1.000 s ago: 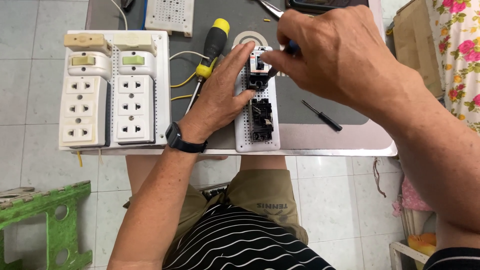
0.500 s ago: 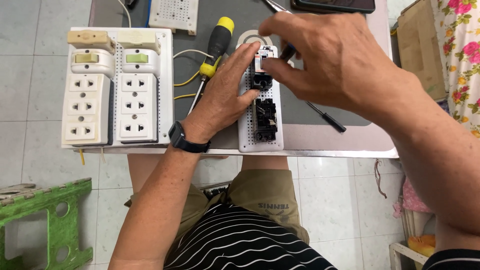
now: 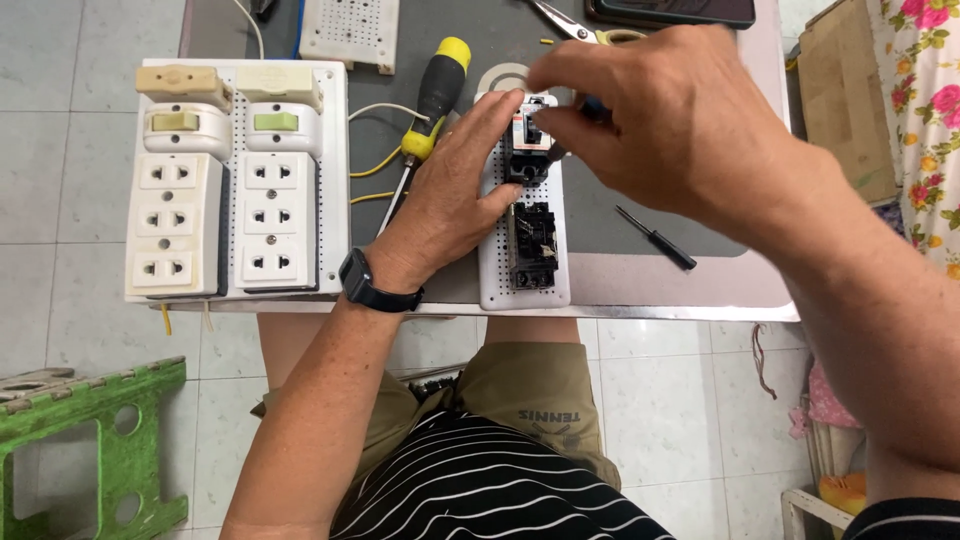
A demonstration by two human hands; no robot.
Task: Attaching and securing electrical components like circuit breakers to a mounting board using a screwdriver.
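A narrow white perforated board [image 3: 492, 270] lies on the table with a small black and white breaker [image 3: 525, 150] at its far end and a black socket block [image 3: 532, 245] below it. My left hand [image 3: 450, 200], with a black watch on the wrist, rests on the board and pinches the breaker from the left. My right hand [image 3: 680, 125] comes from the right with fingers closed on a thin dark tool whose tip touches the breaker. Most of that tool is hidden by the hand.
A wide white board [image 3: 335, 180] at left carries two rows of outlets and switches. A yellow and black screwdriver [image 3: 432, 85], a small black screwdriver [image 3: 655, 237], scissors [image 3: 570, 22] and another perforated board [image 3: 350, 30] lie on the grey mat [image 3: 620, 215]. A green stool [image 3: 90, 450] stands lower left.
My right hand has shifted slightly right and up at the breaker. My left hand stays on the board beside the breaker.
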